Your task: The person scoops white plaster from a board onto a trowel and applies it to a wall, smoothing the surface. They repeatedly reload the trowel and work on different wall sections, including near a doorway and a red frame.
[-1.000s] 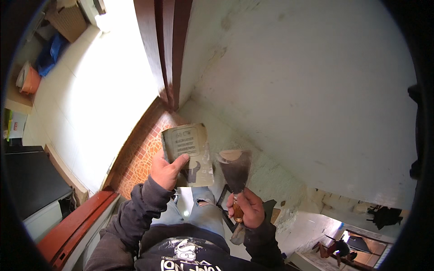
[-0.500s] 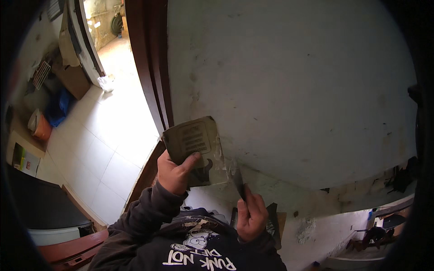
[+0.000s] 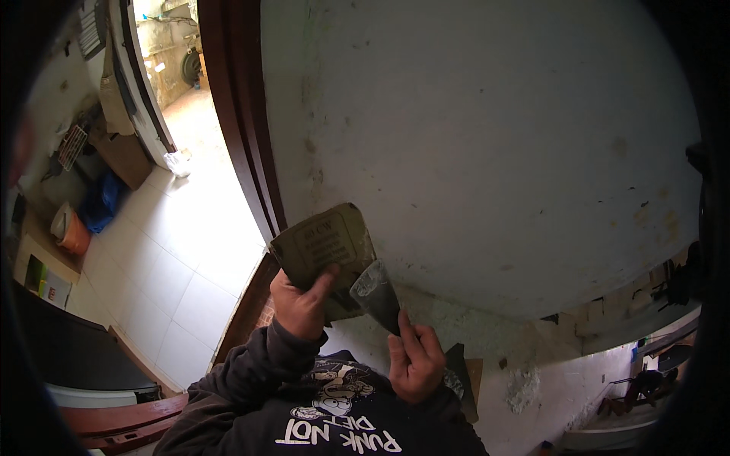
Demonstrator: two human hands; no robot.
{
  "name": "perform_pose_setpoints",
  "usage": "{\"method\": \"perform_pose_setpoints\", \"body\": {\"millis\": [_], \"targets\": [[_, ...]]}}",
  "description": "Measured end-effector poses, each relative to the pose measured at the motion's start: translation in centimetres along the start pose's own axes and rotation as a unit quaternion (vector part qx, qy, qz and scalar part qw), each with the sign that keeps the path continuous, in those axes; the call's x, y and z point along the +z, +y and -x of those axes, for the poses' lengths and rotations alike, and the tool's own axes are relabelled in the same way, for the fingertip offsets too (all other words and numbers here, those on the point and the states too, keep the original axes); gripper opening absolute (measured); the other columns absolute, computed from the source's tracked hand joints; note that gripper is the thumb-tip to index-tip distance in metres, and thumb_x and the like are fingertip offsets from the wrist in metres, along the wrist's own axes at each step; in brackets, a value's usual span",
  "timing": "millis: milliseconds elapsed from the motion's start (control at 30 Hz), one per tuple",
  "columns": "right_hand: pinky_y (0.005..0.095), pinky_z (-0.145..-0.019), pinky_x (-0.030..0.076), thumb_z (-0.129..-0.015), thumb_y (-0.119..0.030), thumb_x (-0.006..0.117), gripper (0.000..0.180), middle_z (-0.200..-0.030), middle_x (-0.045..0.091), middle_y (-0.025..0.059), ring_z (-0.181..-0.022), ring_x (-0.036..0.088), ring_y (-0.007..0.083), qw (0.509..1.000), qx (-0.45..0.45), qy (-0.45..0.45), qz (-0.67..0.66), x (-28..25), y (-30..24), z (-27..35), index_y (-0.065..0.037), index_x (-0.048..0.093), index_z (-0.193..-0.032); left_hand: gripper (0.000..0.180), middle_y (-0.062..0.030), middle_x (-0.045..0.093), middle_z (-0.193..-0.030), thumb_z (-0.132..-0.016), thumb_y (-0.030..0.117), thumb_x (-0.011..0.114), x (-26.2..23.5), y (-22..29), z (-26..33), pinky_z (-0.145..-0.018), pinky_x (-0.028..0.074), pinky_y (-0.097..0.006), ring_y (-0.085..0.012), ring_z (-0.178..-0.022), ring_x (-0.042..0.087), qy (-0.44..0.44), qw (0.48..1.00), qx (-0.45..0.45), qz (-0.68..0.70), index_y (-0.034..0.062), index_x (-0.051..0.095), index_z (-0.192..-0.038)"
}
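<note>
My left hand point(image 3: 302, 302) grips a worn, tan-green sheet of sandpaper point(image 3: 319, 235), its printed back toward me and the thumb pressed across its lower part. In my right hand point(image 3: 417, 359) is a putty knife point(image 3: 378, 299), held by its narrow end between thumb and fingers. Its wide grey blade carries whitish paste along the far edge. That edge overlaps or meets the right side of the sheet; whether they touch I cannot tell. The knife's handle is hidden in my fingers.
A stained pale wall point(image 3: 487, 152) rises close ahead, beside a dark red-brown door frame point(image 3: 239, 114). Left of it lies a white tiled floor point(image 3: 163, 281) with an orange bucket point(image 3: 74, 234) and a blue bag point(image 3: 101, 201). Dark clutter point(image 3: 646, 387) stands at the right.
The putty knife has turned from nearly edge-on to showing its broad face, and moved up and left against the sheet's side. The view has shifted slightly.
</note>
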State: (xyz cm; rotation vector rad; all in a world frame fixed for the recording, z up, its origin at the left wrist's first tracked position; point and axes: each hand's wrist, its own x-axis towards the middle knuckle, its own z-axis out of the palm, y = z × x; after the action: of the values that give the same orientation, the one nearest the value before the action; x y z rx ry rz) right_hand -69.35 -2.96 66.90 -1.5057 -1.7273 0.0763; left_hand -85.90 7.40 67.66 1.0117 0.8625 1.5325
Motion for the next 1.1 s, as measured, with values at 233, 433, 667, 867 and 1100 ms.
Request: {"method": "perform_pose_setpoints", "body": {"millis": [233, 433, 667, 867, 1100], "targets": [[0.0327, -0.056, 0.046, -0.082, -0.010, 0.066, 0.039, -0.078, 0.052, 0.0088, -0.063, 0.055, 0.0228, 0.999, 0.023, 0.002, -0.033, -0.7, 0.1, 0.4, -0.005, 0.062, -0.120, 0.023, -0.0084, 0.068, -0.100, -0.083, 0.001, 0.062, -0.3, 0.0, 0.8, -0.082, 0.049, -0.031, -0.0170, -0.089, 0.063, -0.023, 0.998, 0.017, 0.056, -0.0023, 0.063, -0.106], [0.0330, -0.057, 0.047, -0.081, -0.010, 0.067, 0.039, -0.079, 0.053, 0.0089, -0.064, 0.056, 0.0231, 0.998, 0.031, -0.024, -0.042, -1.6, 0.5, 0.4, -0.005, 0.062, -0.119, 0.027, -0.0098, 0.066, -0.101, -0.083, 0.005, 0.063, -1.0, -0.1, 1.1, -0.080, 0.051, -0.033, -0.0195, -0.088, 0.064, -0.035, 0.996, -0.019, 0.082, -0.0026, 0.060, -0.109], [0.0330, -0.056, 0.047, -0.080, -0.011, 0.067, 0.040, -0.078, 0.053, 0.0085, -0.063, 0.055, 0.0234, 0.999, 0.028, -0.015, -0.003, -2.2, 1.9, 1.4, -0.007, 0.062, -0.120, 0.029, -0.0110, 0.066, -0.099, -0.081, 0.004, 0.061, -1.5, -0.1, 2.0, -0.077, 0.052, -0.033, -0.0198, -0.085, 0.064, -0.045, 0.988, -0.084, 0.121, -0.0034, 0.058, -0.109], [0.0320, -0.053, 0.045, -0.084, -0.013, 0.065, 0.040, -0.078, 0.054, 0.0082, -0.061, 0.055, 0.0213, 0.997, 0.039, 0.019, 0.064, -3.2, 4.9, 3.0, -0.007, 0.060, -0.123, 0.025, -0.0094, 0.066, -0.097, -0.081, 0.002, 0.062, -1.0, -0.8, 2.9, -0.077, 0.049, -0.029, -0.0162, -0.083, 0.063, -0.051, 0.985, -0.147, 0.076, -0.0035, 0.061, -0.106], [0.0276, -0.049, 0.047, -0.097, -0.025, 0.050, 0.024, -0.076, 0.058, 0.0078, -0.057, 0.055, 0.0133, 0.726, 0.401, -0.031, -0.558, -7.8, 7.1, 5.1, -0.002, 0.058, -0.096, 0.029, -0.0114, 0.066, -0.096, -0.079, 0.002, 0.063, 1.8, -1.9, 4.0, -0.074, 0.052, -0.032, -0.0185, -0.080, 0.064, -0.059, 0.983, -0.172, 0.010, -0.0040, 0.059, -0.107]]}}
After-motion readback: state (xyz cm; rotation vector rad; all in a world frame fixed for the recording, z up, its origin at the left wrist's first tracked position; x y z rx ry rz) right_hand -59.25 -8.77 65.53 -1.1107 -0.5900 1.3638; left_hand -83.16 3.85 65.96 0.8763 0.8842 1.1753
